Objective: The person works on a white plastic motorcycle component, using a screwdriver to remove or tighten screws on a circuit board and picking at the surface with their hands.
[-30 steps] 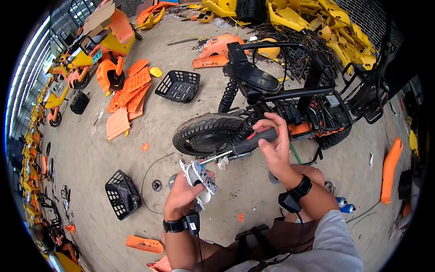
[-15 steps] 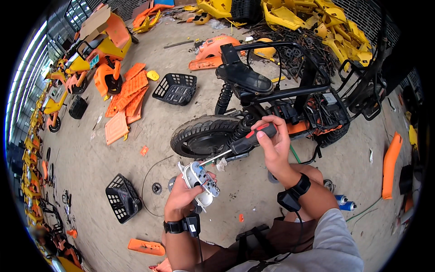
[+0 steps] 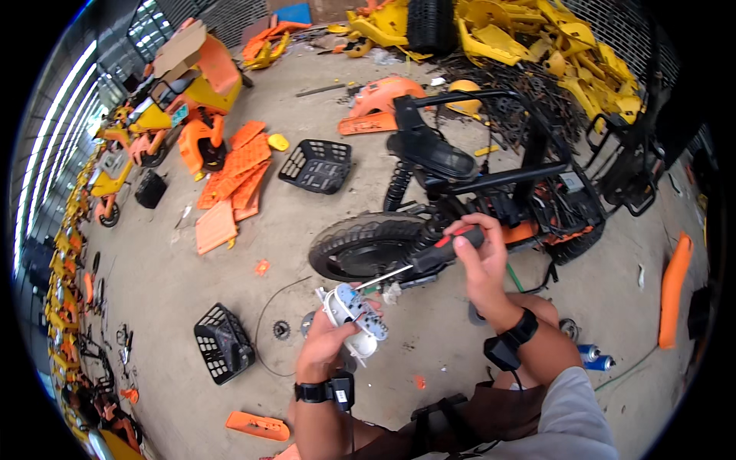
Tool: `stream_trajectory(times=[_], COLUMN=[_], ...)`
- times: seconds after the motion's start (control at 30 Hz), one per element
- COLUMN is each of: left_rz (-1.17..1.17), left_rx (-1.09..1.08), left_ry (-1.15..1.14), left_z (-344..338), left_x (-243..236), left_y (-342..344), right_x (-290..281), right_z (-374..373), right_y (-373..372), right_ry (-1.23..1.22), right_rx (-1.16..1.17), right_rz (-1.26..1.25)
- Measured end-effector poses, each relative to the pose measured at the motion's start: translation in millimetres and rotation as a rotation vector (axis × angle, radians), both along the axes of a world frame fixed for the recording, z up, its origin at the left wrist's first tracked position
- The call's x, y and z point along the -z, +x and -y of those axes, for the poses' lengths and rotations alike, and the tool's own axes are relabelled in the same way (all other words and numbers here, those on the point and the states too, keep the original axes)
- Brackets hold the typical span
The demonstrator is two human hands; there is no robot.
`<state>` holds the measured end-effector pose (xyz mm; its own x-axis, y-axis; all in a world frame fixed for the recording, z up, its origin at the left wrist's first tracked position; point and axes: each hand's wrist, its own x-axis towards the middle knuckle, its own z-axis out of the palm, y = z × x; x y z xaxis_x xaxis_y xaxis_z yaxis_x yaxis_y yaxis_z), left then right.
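Note:
A white plastic housing (image 3: pixel 359 346) with a pale blue circuit board (image 3: pixel 369 321) is gripped in my left hand (image 3: pixel 326 343), tilted above the floor. My right hand (image 3: pixel 483 272) is closed on a screwdriver (image 3: pixel 447 250) with a black and red handle, thumb along it. The long metal shaft slants down left to the upper end of the board; whether its tip touches is too small to tell. Just beyond both hands stands a stripped black scooter frame (image 3: pixel 432 155) with a rear tire (image 3: pixel 336 245) and coil shocks.
Black baskets (image 3: pixel 223 345) (image 3: pixel 314 165) lie on the concrete floor, with orange panels (image 3: pixel 218 228), a small sprocket (image 3: pixel 281 330) and a long orange part (image 3: pixel 674 291). Blue spray cans (image 3: pixel 598 362) lie right. Yellow scrap panels (image 3: pixel 498 38) are piled behind; several scooters (image 3: pixel 215 84) line the left.
My right hand's fingers have closed further round the screwdriver handle since a second ago. The whole view has shifted slightly right and down; the housing stays at the screwdriver's lower end.

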<state>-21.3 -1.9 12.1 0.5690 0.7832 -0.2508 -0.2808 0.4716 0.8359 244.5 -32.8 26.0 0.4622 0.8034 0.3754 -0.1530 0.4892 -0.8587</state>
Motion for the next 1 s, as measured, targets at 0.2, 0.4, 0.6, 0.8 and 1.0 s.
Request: stream_trajectory(times=[0.2, 0.4, 0.6, 0.8, 1.0], left_rz=[0.300, 0.229, 0.065, -0.001, -0.007], left_rx=[-0.107, -0.231, -0.369, -0.435, -0.394], left_ry=[-0.101, -0.176, -0.068, -0.102, -0.091], left_z=[-11, -11, -8, -6, -7], left_x=[14, 11, 7, 2, 3], left_y=[-5, -2, 3, 6, 5], right_x=[2, 2, 2, 4, 4], right_z=[0, 0, 1, 0, 0], right_y=[2, 6, 2, 0, 0], right_ry=[-0.003, -0.011, -0.020, -0.017, -0.014], right_rx=[0.022, 0.013, -0.029, -0.013, -0.028], right_rz=[0.003, 0.000, 0.001, 0.046, 0.056])
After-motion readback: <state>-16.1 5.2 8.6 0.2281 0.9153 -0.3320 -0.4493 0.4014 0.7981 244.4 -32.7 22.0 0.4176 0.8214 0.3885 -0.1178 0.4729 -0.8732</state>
